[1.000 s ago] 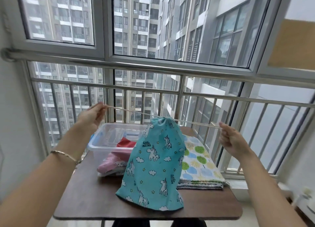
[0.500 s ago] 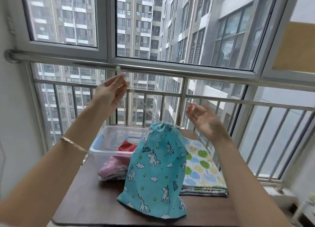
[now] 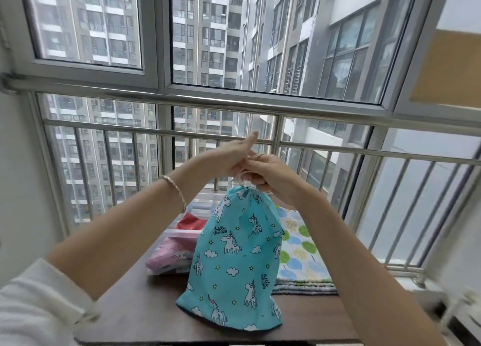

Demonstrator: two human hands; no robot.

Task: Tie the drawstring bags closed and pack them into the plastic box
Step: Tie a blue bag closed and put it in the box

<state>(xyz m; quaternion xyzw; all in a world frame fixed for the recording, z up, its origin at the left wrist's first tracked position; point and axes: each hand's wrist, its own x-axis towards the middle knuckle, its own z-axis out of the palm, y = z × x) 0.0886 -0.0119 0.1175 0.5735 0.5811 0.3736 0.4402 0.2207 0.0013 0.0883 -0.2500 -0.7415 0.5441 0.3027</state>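
Note:
A teal unicorn drawstring bag [image 3: 235, 260] hangs upright over the brown table [image 3: 145, 309], its mouth cinched tight. Just above the mouth, both hands meet around the white drawstring [image 3: 240, 176]. My left hand [image 3: 229, 158] pinches the cord with its forefinger pointing up. My right hand [image 3: 268, 174] grips the cord loops from the right. Behind the bag stands the clear plastic box [image 3: 179, 231], mostly hidden by my left forearm; a red bag [image 3: 192, 222] and a pink bag [image 3: 169, 257] show in it.
A stack of folded bags, the top one with green and blue tree prints [image 3: 302, 252], lies on the table to the right of the teal bag. A steel window railing [image 3: 260, 106] runs close behind the table. A white wall stands at the left.
My hands had the cord stretched wide apart; they have since come together above the bag's mouth and are working the cord there. The camera has tilted and moved closer.

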